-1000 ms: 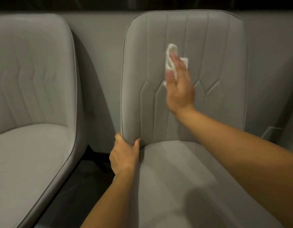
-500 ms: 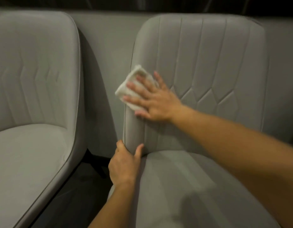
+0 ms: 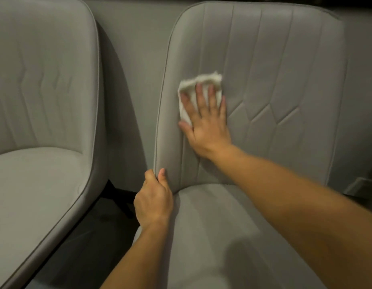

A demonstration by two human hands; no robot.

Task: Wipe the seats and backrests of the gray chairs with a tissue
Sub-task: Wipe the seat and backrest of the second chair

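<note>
Two gray chairs stand side by side. On the right chair's stitched backrest (image 3: pixel 285 69) my right hand (image 3: pixel 206 122) presses a folded white tissue (image 3: pixel 198 82) flat, fingers straight and spread, left of the backrest's middle. The tissue shows above and left of my fingers. My left hand (image 3: pixel 153 201) grips the backrest's lower left edge, thumb on the front and fingers curled round behind. The right chair's seat (image 3: pixel 212 236) lies below, partly covered by my right forearm.
The left gray chair (image 3: pixel 41 163) stands close by, with a narrow gap between the two. Dark floor and black chair legs (image 3: pixel 118 197) show in that gap. A gray wall (image 3: pixel 135 49) runs right behind both backrests.
My right hand swept the tissue from the backrest's middle down to its left edge, then back right and slightly up. My left hand kept its grip on the edge.
</note>
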